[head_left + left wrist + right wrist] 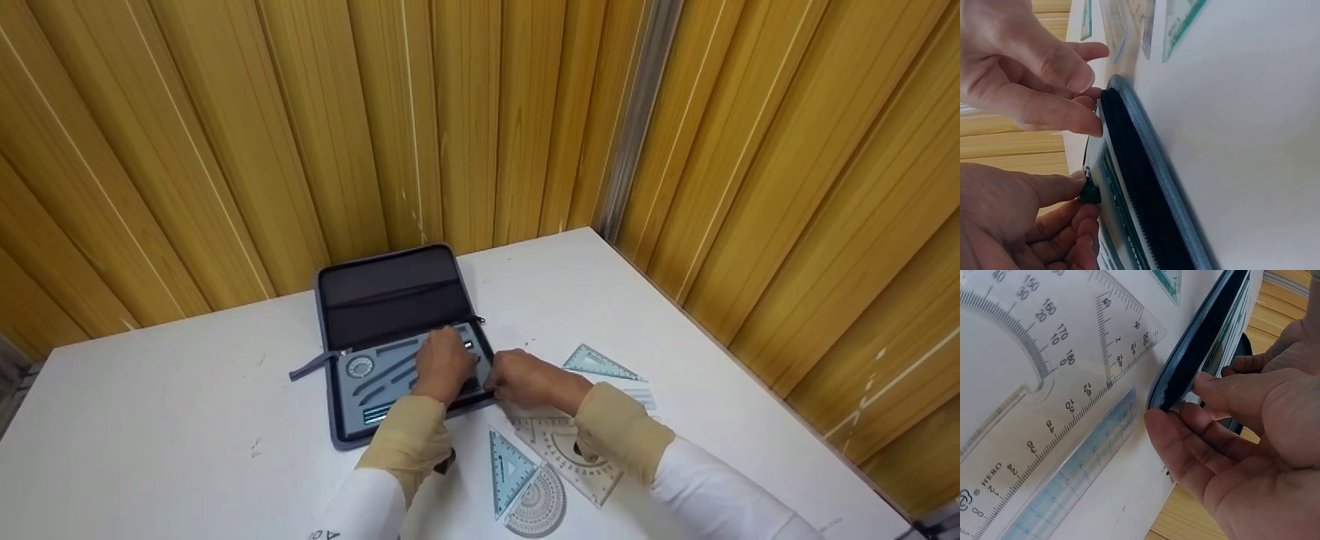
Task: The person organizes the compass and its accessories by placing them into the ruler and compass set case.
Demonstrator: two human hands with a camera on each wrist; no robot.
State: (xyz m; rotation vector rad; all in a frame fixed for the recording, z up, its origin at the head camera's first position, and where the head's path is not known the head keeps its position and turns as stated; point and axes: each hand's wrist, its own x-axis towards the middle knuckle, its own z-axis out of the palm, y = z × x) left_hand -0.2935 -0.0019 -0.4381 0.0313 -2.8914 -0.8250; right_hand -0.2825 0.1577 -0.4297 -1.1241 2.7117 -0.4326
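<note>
A zippered grey-blue case (390,289) lies unfolded on the table, its dark lid toward the wall. Its grey tray (375,409) has shaped slots, a round dial and dark green striped pieces. Over the tray's right half, my left hand (444,364) pinches a small dark green piece (1090,194) with a metal bit; its exact kind is unclear. At the case's near right corner, my right hand (521,377) grips the rim, thumb (1203,384) on the inner side and forefinger against the outside. Much of the tray is hidden beneath the left hand.
Right of the case lie a green set square (600,364), a light blue ruler (1081,464) and a large clear protractor template (551,446). Nearer are another green set square (506,472) and a round-edged protractor (538,504). Wood-patterned walls (465,127) bound the white table (187,420).
</note>
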